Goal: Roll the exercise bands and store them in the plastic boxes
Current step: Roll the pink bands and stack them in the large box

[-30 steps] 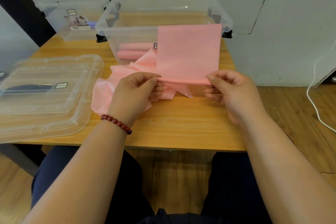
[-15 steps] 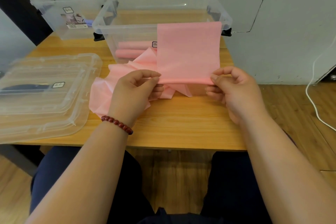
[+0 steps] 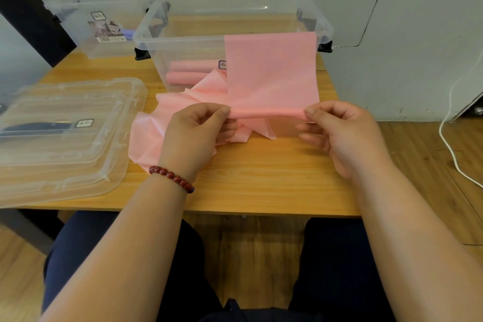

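A pink exercise band (image 3: pixel 271 73) hangs over the front rim of the nearer clear plastic box (image 3: pixel 183 38) and runs down to my hands. Its near end is a thin roll held between them. My left hand (image 3: pixel 198 131) pinches the roll's left end and my right hand (image 3: pixel 337 131) pinches its right end, just above the table. The rest of the band lies crumpled (image 3: pixel 149 136) on the table under my left hand. Two rolled pink bands (image 3: pixel 188 72) lie inside the box.
A second clear box (image 3: pixel 78 10) stands at the back left with a label and a bluish item inside. Two stacked clear lids (image 3: pixel 68 138) lie on the wooden table (image 3: pixel 261 180) at the left. A white cable (image 3: pixel 449 138) trails on the floor at right.
Both hands have stayed pinched on the roll's ends with only small finger movements. The band over the box rim looks much the same.
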